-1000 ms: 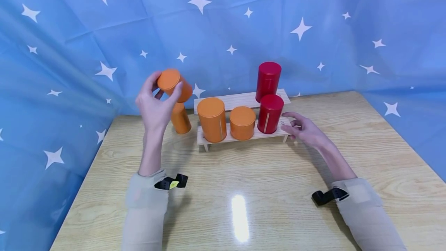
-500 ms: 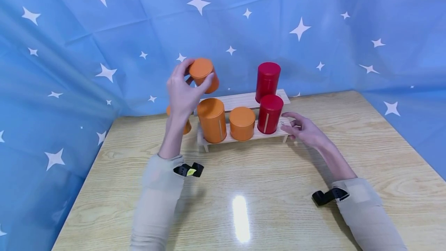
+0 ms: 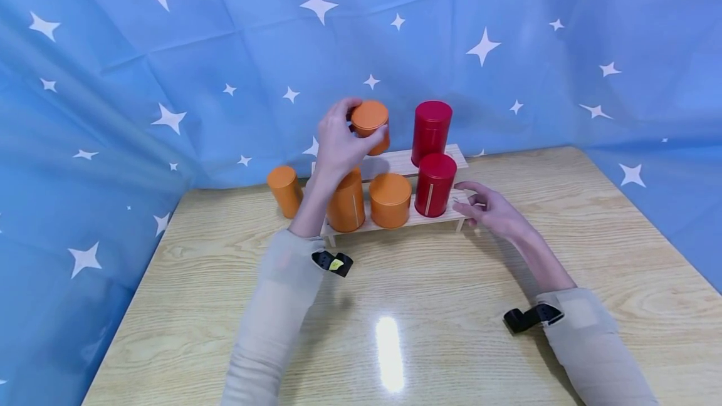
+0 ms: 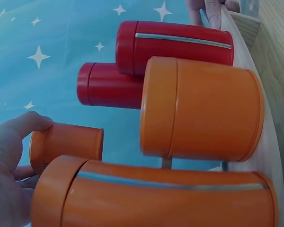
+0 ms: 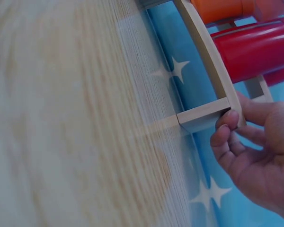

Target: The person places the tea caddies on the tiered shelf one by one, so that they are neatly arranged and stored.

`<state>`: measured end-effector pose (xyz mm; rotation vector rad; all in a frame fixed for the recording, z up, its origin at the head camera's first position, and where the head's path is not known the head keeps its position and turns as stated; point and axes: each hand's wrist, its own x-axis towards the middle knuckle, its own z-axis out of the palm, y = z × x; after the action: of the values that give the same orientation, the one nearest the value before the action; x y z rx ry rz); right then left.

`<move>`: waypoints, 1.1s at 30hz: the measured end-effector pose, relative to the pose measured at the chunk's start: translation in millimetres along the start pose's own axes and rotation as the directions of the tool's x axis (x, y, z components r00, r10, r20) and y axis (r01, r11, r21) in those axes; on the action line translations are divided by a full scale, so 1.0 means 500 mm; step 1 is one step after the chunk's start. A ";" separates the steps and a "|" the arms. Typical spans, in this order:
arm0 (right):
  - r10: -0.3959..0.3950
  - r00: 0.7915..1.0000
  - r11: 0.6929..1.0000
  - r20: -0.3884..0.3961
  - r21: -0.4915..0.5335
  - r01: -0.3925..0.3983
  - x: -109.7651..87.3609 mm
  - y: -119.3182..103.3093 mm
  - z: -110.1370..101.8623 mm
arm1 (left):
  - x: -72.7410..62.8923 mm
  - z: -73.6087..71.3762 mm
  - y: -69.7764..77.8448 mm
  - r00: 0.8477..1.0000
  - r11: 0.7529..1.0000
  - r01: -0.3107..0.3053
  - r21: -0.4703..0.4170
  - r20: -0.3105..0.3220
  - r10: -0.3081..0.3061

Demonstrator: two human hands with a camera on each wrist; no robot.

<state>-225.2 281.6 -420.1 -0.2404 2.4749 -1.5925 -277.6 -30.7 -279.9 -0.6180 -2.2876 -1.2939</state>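
My left hand grips a short orange canister by its lid end, thumb on the near side and fingers behind. The canister hangs over the upper shelf of a two-step pale wooden rack, left of the back red canister. On the lower step stand a large orange canister, partly behind my left wrist, a squat orange canister and a red canister. My right hand pinches the rack's right end between thumb and fingers, right of that front red canister.
A narrow orange canister stands on the wood-grain table, left of the rack. Behind hangs a blue curtain with white stars. Black wrist straps sit over the light sleeves.
My left hand has carried the short orange canister rightward, from above the narrow canister to over the rack's upper shelf. The canister is now more upright. My right hand has stayed put.
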 end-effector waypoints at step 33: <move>-0.012 1.000 1.000 0.001 -0.024 0.012 0.003 0.000 0.000 | 0.011 0.041 -0.016 0.912 0.967 0.159 0.200 0.346 -0.221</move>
<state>-226.6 281.4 -420.2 -0.2596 2.4983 -1.5678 -289.8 -15.6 -291.5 -0.6324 -2.7921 -1.1256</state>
